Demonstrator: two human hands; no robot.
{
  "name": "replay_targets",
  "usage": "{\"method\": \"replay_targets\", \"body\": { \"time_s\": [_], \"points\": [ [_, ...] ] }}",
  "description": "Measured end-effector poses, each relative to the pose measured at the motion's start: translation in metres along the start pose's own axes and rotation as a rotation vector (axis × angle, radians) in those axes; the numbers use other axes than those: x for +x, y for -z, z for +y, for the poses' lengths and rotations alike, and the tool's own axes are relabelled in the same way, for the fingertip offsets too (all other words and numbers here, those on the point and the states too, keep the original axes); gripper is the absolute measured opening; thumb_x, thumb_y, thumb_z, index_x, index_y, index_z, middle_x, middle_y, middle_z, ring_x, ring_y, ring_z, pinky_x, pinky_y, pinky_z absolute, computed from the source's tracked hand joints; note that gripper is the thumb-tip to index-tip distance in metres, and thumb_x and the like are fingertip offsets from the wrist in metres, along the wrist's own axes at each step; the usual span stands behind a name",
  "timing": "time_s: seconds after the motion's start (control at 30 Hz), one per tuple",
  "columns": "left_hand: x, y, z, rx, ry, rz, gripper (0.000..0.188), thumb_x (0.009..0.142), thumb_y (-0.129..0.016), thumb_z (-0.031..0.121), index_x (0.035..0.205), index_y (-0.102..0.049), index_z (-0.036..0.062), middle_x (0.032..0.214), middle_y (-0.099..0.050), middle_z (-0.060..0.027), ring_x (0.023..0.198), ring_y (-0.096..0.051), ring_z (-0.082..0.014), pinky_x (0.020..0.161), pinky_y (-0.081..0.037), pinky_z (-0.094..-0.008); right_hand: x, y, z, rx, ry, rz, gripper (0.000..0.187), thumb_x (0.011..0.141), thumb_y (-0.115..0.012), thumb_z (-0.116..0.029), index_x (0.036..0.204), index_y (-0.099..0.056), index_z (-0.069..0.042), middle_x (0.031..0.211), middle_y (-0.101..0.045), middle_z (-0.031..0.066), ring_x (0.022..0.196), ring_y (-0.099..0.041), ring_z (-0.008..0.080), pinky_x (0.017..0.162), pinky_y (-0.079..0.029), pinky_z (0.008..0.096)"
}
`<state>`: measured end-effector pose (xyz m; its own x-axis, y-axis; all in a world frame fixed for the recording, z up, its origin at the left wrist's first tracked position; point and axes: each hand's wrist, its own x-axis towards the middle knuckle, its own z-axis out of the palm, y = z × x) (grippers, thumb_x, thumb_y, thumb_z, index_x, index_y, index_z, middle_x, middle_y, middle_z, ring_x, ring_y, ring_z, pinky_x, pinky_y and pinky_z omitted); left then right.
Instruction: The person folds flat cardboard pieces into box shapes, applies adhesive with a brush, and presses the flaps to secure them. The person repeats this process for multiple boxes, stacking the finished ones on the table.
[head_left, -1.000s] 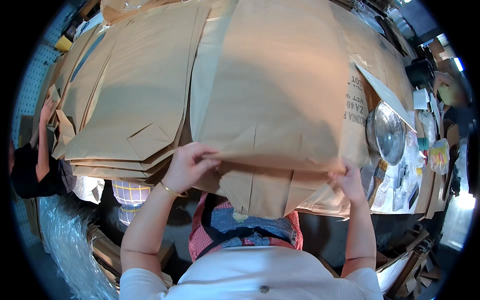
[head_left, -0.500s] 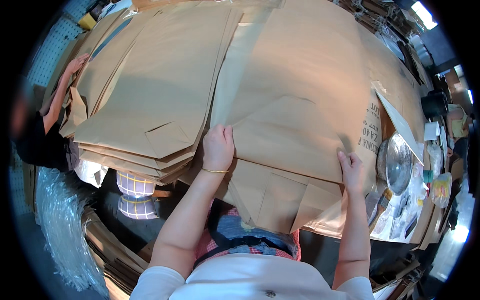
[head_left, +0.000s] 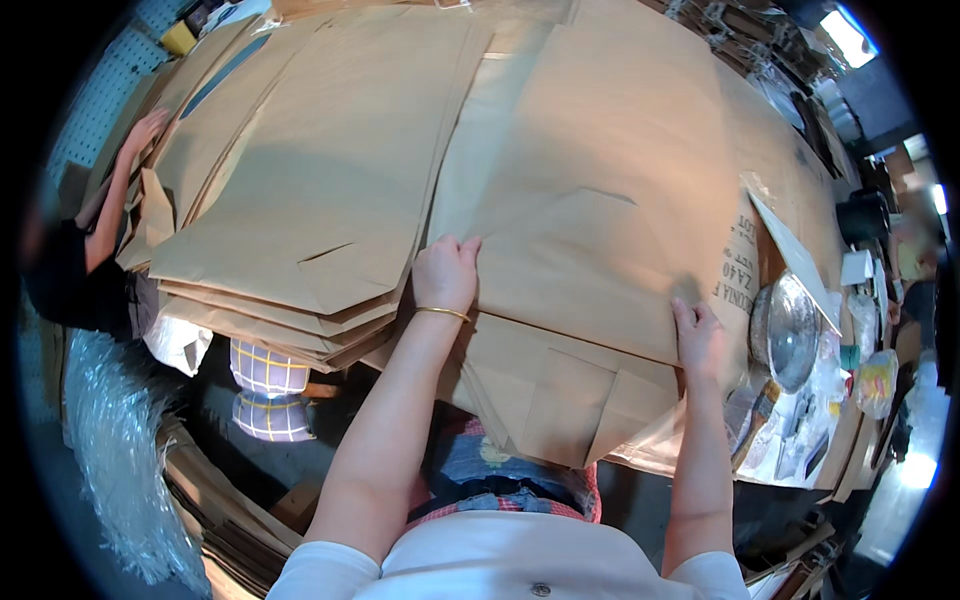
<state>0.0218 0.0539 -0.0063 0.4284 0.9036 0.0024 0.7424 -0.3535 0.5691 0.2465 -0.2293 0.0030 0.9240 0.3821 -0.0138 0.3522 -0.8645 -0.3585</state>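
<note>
A large brown kraft paper bag [head_left: 600,270] lies flat in front of me, its near end folded into overlapping flaps [head_left: 580,395] that hang toward my lap. At the left end of the fold my left hand [head_left: 447,272], with a gold bangle at its wrist, is closed on the bag's edge. Its fingertips are partly hidden. My right hand [head_left: 700,335] pinches the right edge, thumb on top and fingers curled out of sight beneath. A stack of similar brown paper bags [head_left: 310,190] lies beside my left hand, its near corners fanned in layers.
To the right stand a metal bowl [head_left: 787,330], a brush [head_left: 755,425] and a tilted pale board [head_left: 795,260]. Another person's hand [head_left: 145,130] rests by papers at far left. A checked stool [head_left: 268,390] and clear plastic strips [head_left: 120,460] are below the table's left side.
My left hand has slid slightly up and to the right along the bag's edge. My right hand stays nearly in place, still pinching the right edge.
</note>
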Motion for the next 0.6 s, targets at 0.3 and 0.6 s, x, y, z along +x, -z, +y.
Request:
{"method": "replay_targets", "body": {
  "time_s": [0.3,0.6],
  "points": [
    [-0.002,0.002,-0.004,-0.035,0.001,-0.026,0.044,0.086,-0.062,0.042,0.076,-0.064,-0.0002,0.076,-0.064,-0.0218,0.075,-0.062,-0.0398,0.068,-0.049,-0.0465,-0.006,-0.003,0.007,0.074,-0.039,-0.008,0.051,0.083,-0.064,-0.053,0.087,-0.064,-0.002,0.080,-0.066,0.0233,0.079,-0.065,0.0400,0.070,-0.050,0.0456],
    [-0.019,0.024,0.021,-0.108,0.011,0.075,0.040,0.084,-0.066,0.036,0.099,-0.059,0.0004,0.102,-0.064,-0.0226,0.093,-0.061,-0.0396,0.079,-0.048,-0.0473,-0.005,-0.006,0.009,-0.008,-0.045,0.004,0.050,0.083,-0.064,-0.051,0.092,-0.065,-0.002,0.083,-0.067,0.0223,0.080,-0.065,0.0402,0.071,-0.050,0.0445]
  ]
}}
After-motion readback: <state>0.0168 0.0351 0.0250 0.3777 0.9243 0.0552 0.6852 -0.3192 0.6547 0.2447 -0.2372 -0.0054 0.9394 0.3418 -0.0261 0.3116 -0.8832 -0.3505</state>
